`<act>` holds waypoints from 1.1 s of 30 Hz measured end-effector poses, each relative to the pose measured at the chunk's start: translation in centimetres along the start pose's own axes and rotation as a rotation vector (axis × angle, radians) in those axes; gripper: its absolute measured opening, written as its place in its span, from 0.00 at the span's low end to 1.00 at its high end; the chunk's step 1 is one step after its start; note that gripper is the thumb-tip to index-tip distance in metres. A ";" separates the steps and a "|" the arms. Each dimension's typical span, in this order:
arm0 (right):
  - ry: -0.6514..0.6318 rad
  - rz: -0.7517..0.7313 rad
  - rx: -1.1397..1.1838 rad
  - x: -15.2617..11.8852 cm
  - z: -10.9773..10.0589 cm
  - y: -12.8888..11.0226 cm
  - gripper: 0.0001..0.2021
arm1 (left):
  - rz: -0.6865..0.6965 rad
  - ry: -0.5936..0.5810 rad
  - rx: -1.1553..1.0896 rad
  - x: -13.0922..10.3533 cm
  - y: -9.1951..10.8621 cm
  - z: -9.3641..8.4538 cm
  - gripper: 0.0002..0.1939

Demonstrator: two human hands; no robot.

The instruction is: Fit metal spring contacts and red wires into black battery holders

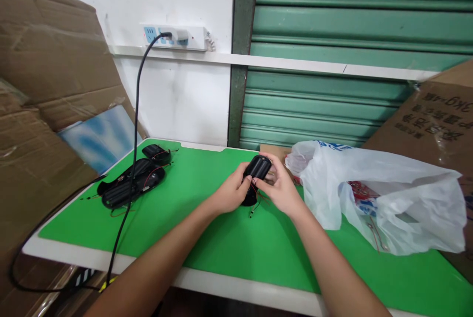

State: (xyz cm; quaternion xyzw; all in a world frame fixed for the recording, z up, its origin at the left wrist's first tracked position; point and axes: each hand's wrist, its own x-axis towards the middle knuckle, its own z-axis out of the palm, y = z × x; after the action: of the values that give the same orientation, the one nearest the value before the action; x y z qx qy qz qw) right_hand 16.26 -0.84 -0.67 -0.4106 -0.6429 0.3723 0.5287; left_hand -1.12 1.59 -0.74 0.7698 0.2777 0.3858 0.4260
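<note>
1. The black casing point(257, 166) is between the two hands, above the green top of the bench point(207, 277), near a white plastic bag point(325, 198).
2. The grip of the left hand point(231, 191) is clamped on one side of it; the grip of the right hand point(283, 189) is clamped on the opposite side. Both thumbs are at the lower edge.
3. I judge it is light and stiff, perhaps a little slippery, because the surface looks smooth.
4. The thin red wires point(263, 196) seem the fragile part, so they should not be pulled.
5. The best hold is probably by the long side edges, with fingers away from the wires.
</note>
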 end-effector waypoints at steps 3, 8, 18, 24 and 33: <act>-0.016 0.013 -0.002 0.0 0.1 0.0 0.33 | 0.008 0.006 0.012 0.0 -0.2 0.1 0.21; -0.001 0.022 0.000 0.1 0.3 0.3 0.32 | 0.012 0.034 0.044 0.0 -0.5 0.5 0.20; -0.014 0.027 0.064 0.2 -0.2 -0.5 0.36 | -0.053 0.034 -0.165 0.4 -0.4 0.3 0.21; 0.018 0.008 0.108 0.1 0.4 -0.5 0.37 | -0.202 0.096 -0.431 1.1 -0.3 -0.4 0.19; 0.059 0.054 0.220 0.3 0.8 -0.3 0.37 | -0.164 0.054 -0.422 0.7 0.3 -0.4 0.24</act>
State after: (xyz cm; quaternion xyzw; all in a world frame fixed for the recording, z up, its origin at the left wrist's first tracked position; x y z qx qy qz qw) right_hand 15.37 -0.72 -0.40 -0.3781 -0.5707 0.4425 0.5793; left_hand -1.01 2.17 -0.08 0.6280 0.2637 0.4198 0.5998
